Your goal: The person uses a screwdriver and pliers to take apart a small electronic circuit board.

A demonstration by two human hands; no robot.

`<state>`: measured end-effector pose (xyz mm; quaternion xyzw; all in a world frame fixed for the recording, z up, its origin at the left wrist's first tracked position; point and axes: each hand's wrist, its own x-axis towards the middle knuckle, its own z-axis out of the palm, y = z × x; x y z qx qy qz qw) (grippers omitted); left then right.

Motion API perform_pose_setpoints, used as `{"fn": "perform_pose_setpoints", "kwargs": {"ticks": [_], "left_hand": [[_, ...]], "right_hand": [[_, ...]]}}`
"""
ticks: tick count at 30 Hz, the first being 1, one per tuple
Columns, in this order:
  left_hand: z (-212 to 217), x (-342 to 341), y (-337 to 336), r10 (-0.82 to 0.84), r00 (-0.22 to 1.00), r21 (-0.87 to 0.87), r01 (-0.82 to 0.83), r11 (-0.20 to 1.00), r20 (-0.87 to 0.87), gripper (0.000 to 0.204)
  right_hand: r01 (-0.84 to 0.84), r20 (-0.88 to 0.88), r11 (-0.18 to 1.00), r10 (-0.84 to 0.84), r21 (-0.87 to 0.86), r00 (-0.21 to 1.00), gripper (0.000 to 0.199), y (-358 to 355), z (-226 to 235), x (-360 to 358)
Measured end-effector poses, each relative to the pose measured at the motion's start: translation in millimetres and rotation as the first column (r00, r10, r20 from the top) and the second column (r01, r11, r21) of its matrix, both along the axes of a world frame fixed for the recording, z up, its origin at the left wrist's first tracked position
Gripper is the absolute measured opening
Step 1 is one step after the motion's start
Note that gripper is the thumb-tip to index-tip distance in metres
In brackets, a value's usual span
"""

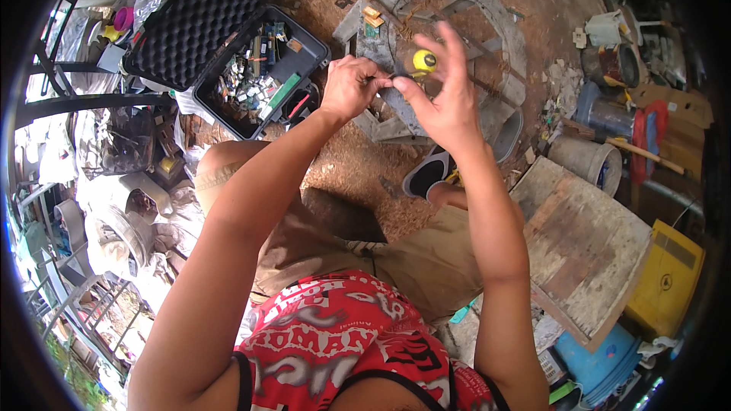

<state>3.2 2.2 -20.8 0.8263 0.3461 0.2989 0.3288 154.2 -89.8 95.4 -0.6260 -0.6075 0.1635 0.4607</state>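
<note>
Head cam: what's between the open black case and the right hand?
The left hand, in the head view. Its fingers look pinched on a small piece, too small to identify, beside the right thumb.

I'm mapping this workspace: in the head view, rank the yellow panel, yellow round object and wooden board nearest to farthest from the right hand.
1. Yellow round object: just left of the right hand.
2. Wooden board: lower right.
3. Yellow panel: farther right, beyond the board.
</note>
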Motion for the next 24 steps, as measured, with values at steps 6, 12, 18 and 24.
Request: {"fn": "perform_pose_setpoints", "kwargs": {"ticks": [6,12,18,24], "left_hand": [[4.4,-1.3,-1.9,-0.015,0.998,-0.035,0.013,0.999,-0.065,0.018],[0.1,3.2,-1.6,-0.028,0.999,-0.016,0.028,0.999,-0.019,0.019],[-3.5,-4.0,-3.5,0.012,0.999,-0.032,-0.013,0.999,-0.033,0.02],[0.3,2.5,-2.2,-0.004,0.997,-0.04,0.001,0.999,-0.072,0.019]], "right_hand": [[0.201,0.466,0.816,0.093,-0.542,0.88,0.078,-44.2,-19.7,31.0],[0.243,0.49,0.768,0.105,-0.592,0.865,0.065,-51.0,-38.2,45.4],[0.267,0.137,0.963,-0.27,0.042,0.953,0.056,-58.3,90.5,60.4],[0.008,0.259,0.971,-0.071,0.238,0.963,0.048,-54.2,114.6,32.8]]}}
